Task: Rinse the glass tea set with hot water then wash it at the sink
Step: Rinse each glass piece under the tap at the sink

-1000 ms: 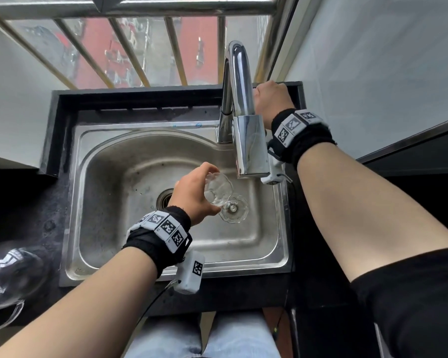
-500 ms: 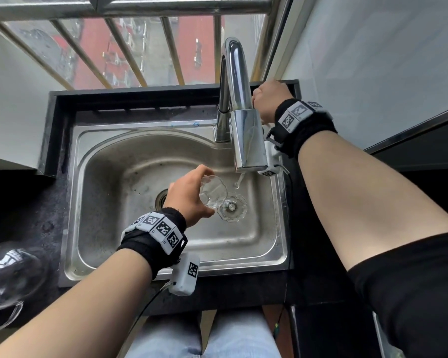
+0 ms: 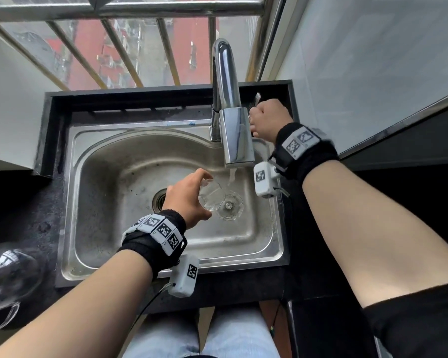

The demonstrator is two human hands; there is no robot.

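Looking down from the head: gripping a small glass cup [image 3: 210, 198] with the left hand [image 3: 188, 200], fingers curling round it, low inside the sink [image 3: 109, 244], just right of the drain [image 3: 162, 200]. Holding the cup tipped sideways, right beside a thin stream of water [image 3: 232, 175] falling from the tap [image 3: 234, 130]. Seeing another little round glass piece [image 3: 230, 205] lying on the sink floor, close against the cup. Gripping the tap handle [image 3: 256, 98] with the right hand [image 3: 268, 121], curled tight like a fist behind the tap. Seeing a big glass teapot [image 3: 8, 275] sitting on the dark table [image 3: 23, 215], well apart on the left.
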